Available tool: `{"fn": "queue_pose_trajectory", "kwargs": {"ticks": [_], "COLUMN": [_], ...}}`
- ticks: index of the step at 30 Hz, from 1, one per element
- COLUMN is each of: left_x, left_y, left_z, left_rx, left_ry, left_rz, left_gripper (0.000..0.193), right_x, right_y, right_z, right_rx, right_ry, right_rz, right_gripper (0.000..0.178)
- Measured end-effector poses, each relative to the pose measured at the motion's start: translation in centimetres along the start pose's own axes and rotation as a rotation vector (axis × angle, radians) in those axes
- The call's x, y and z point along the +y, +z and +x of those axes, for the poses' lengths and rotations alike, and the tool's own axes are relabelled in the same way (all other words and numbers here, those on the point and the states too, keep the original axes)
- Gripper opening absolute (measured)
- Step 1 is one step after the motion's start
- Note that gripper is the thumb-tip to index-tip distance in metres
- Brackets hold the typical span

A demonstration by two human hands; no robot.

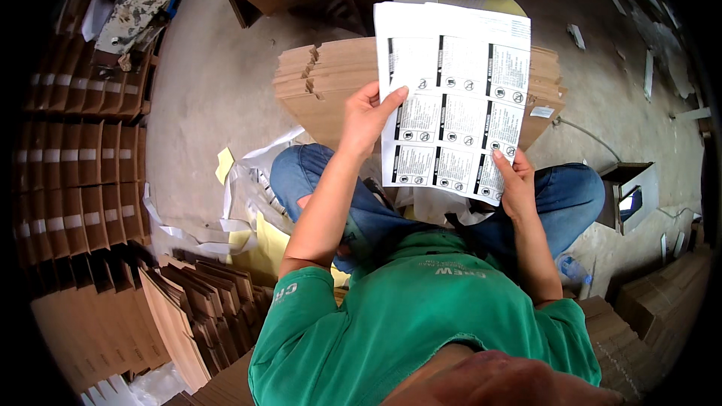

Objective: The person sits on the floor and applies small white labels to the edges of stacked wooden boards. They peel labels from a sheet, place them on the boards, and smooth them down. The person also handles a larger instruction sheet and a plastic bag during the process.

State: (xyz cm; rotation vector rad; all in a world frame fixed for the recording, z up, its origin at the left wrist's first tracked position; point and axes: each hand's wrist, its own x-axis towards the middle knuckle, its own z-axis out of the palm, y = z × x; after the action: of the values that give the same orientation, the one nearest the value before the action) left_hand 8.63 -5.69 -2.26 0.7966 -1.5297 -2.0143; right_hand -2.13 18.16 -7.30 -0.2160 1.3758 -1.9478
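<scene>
Both my hands hold up a thin stack of white label sheets (pixel 456 90), printed with a grid of black-and-white warning labels. My left hand (pixel 367 116) grips the left edge, its thumb lying on the front sheet. Lower down, my right hand (pixel 516 180) pinches the right edge near the bottom corner, thumb in front. Fingers behind the paper are hidden. At the left, the sheets do not line up exactly. Beyond them, partly covered, lies a pile of flat brown cardboard (pixel 323 90) on the floor in front of my crossed legs.
Stacked cardboard pieces (pixel 83 180) line the left side, and more flat cardboard (pixel 203 308) leans at the lower left. Yellow paper and white strips (pixel 203 244) litter the floor by my left knee. An opened box (pixel 630 194) and a plastic bottle (pixel 575 271) lie at the right.
</scene>
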Motion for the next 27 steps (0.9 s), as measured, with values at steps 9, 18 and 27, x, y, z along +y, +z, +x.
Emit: {"fn": "queue_pose_trajectory", "kwargs": {"ticks": [9, 18, 27], "left_x": [-0.7, -0.5, -1.6], "left_y": [-0.4, 3.7, 5.7], "left_z": [-0.3, -3.0, -3.3], "left_rx": [0.059, -0.020, -0.231], "left_ry": [-0.093, -0.157, -0.136], "left_rz": [-0.127, -0.161, -0.110], "left_gripper": [0.030, 0.045, 0.051], "right_x": [0.7, -0.8, 0.1], "right_y": [0.7, 7.2, 6.5], "right_z": [0.6, 0.7, 0.7], "right_rx": [0.042, -0.195, -0.157], "right_ry": [-0.037, -0.460, -0.602], "right_rz": [-0.153, -0.804, -0.717], "right_gripper": [0.039, 0.080, 0.064]}}
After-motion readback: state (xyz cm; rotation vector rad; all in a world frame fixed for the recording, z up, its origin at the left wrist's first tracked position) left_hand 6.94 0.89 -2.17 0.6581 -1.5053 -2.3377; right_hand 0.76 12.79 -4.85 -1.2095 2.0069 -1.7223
